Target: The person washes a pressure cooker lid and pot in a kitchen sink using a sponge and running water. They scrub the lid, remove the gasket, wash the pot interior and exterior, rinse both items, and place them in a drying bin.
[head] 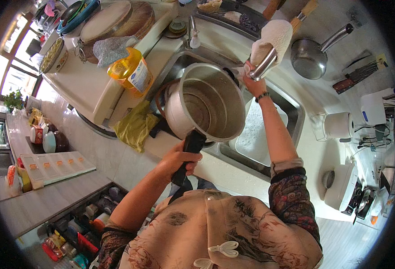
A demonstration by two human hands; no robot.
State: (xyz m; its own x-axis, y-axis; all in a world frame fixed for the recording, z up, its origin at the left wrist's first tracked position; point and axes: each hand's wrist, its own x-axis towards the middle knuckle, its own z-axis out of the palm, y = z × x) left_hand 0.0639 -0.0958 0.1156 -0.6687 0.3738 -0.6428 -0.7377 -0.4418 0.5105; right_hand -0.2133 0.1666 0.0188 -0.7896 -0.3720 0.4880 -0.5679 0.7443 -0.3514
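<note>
A deep metal pot (206, 101) is tilted over the left basin of the sink, its open mouth towards me. My left hand (182, 161) is closed round its black handle (190, 153). Beyond the pot's right side, my right hand (254, 84) grips a shiny metal tube or handle (264, 65), with a pale textured cloth or pad (275, 33) around its upper part. Below my right forearm, a white basin (251, 131) with foamy water sits in the right sink bowl. The faucet (193, 32) stands behind the pot.
An orange dish soap bottle (132, 72) and a crumpled yellow-green bag (137, 126) lie left of the pot. Round wooden boards (106, 20) stand at the upper left. A saucepan (308, 57) and a cleaver (355, 77) are on the right. The sink's metal rim (296, 114) surrounds the bowls.
</note>
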